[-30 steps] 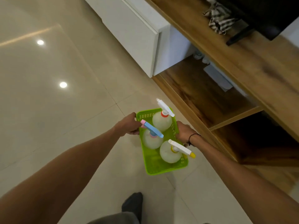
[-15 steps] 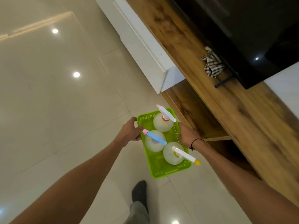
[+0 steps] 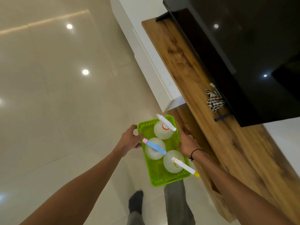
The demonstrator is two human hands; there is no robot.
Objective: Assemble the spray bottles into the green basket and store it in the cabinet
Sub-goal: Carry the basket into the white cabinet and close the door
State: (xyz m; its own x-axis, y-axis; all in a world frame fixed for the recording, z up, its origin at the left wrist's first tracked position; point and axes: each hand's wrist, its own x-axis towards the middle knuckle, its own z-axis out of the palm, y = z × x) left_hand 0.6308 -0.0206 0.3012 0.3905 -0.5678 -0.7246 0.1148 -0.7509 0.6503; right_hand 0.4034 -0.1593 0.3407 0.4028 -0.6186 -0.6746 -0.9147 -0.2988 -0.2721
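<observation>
I carry a green plastic basket (image 3: pixel 159 181) in the air, lengthwise in front of me. My left hand (image 3: pixel 129 141) grips its left rim and my right hand (image 3: pixel 188 144) grips its right rim. Three round whitish spray bottles stand upright inside it. The far one (image 3: pixel 162 133) has a white nozzle and red collar. The middle one (image 3: pixel 153 151) has a blue nozzle with a pink tip. The near one (image 3: pixel 172 163) has a white nozzle with a yellow tip that sticks out over the basket's rim. The wooden cabinet (image 3: pixel 203 95) runs along my right.
A black TV (image 3: pixel 243 54) stands on the cabinet top with a checked cloth (image 3: pixel 214 101) at its foot. A white drawer unit (image 3: pixel 155 75) borders the cabinet on the floor side. Glossy beige floor tiles (image 3: pixel 56 103) spread to the left. My socked foot (image 3: pixel 135 202) is below the basket.
I have risen with the basket: the view lifted from the open lower shelf to the cabinet top and TV. Both hands kept their hold on the basket's rims.
</observation>
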